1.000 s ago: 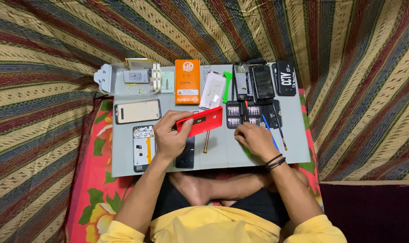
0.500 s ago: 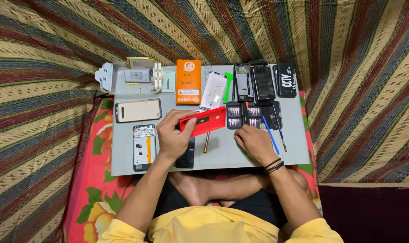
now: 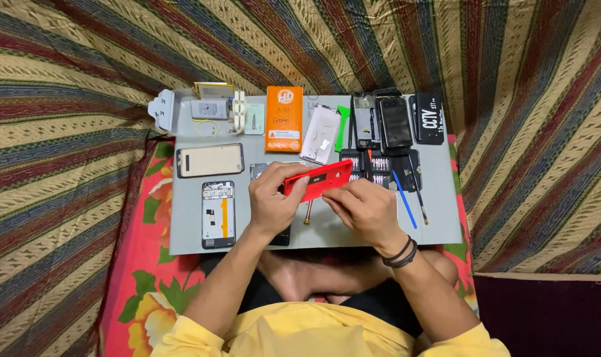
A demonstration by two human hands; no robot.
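Far left on your grey surface (image 3: 327, 231), a white plastic stand (image 3: 163, 110) and a pale phone back (image 3: 210, 160) are parked out of the way, with an opened phone frame (image 3: 218, 213) below them, innards up so you can see them. Your left hand (image 3: 274, 201) is closed round the near end of the red phone cover (image 3: 318, 180), tilting it up for a clear view. Your right hand (image 3: 363, 208) curls against the cover's lower edge (whether it pinches a small tool I cannot tell). Beyond it sit the screwdriver bit case (image 3: 379, 170) and a blue pry stick (image 3: 404, 198), both near your working hand.
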